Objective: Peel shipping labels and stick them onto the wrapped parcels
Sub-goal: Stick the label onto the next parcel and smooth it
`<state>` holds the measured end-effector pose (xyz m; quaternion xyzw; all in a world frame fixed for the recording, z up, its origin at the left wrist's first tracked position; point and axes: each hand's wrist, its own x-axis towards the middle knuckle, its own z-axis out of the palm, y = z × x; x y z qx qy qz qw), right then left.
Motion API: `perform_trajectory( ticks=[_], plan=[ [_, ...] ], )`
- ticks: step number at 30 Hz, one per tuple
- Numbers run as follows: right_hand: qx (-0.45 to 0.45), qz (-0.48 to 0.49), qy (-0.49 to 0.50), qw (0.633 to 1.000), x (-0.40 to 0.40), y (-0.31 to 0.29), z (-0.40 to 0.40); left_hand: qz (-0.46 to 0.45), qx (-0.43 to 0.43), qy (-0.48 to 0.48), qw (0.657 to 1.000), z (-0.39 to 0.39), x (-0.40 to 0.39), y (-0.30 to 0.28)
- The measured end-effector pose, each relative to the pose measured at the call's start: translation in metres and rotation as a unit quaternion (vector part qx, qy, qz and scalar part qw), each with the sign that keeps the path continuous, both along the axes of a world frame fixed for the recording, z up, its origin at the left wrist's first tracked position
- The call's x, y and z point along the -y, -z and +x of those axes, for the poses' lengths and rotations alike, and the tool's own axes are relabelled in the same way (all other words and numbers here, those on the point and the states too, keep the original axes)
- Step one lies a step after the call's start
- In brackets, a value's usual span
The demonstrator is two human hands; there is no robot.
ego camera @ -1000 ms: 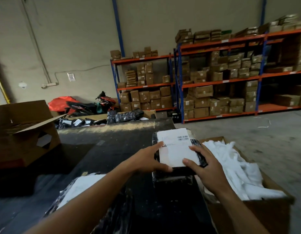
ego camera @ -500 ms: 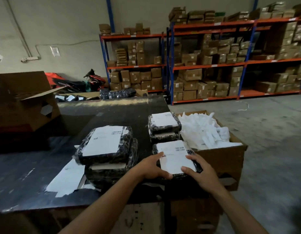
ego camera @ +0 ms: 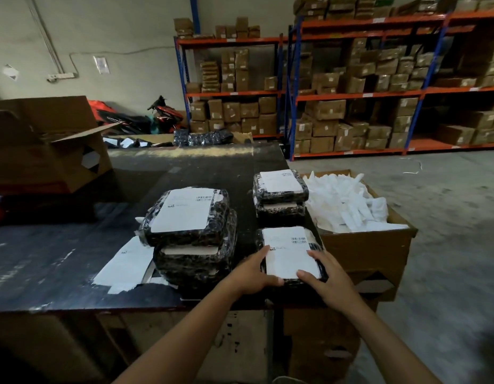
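**Labelled parcel held at the table's near edge**

Warehouse shelving (ego camera: 351, 92) stacked with brown cartons fills the background as I stand at a dark, scuffed worktable (ego camera: 46, 259). Both my hands are on the parcel (ego camera: 288, 256) at the table's near right corner — a black-wrapped packet with a white shipping label (ego camera: 287, 250) already lying flat across its top.

My left hand (ego camera: 251, 273) grips the parcel's left side, thumb curled along the near edge. My right hand (ego camera: 329, 275) grips the right side, thumb lying on the label's near corner, fingers wrapped down over the wrap. Neither hand is free; both hold this one packet.

The relation that matters: the parcel's long axis runs straight away from me, and directly beyond its far end, along that same line, sits the small stack (ego camera: 280, 195) of two labelled parcels. The larger stack (ego camera: 190, 231) lies to the left, nearer my left hand, with loose label sheets (ego camera: 124, 264) tucked beside and partly under it. To the right, just off the table edge, an open carton (ego camera: 373, 245) brims with white peeled backing strips (ego camera: 348, 200).

I judge this parcel finished — the next move is likely a short push or lift forward onto the small stack, which both hands can serve evenly.
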<state>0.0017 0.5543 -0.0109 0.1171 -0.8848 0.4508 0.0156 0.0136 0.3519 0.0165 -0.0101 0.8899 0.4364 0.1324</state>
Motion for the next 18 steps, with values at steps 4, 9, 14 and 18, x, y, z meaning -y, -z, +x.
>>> perform_trajectory(
  ticks=[4,9,14,18],
  plan=[
    [0.013,0.018,0.005,1.000,0.006,-0.007,-0.005,-0.003,0.010,-0.002,1.000,-0.011,0.004,-0.003],
    [0.021,0.010,0.007,1.000,0.006,-0.007,-0.007,0.001,0.006,-0.001,1.000,-0.016,0.004,0.001],
    [0.022,0.011,0.010,1.000,0.005,-0.006,-0.006,0.018,-0.008,-0.020,1.000,-0.009,0.004,0.008],
    [0.033,0.028,0.008,0.999,0.006,-0.009,-0.010,-0.017,-0.005,-0.008,1.000,-0.004,0.000,-0.003]
  ],
)
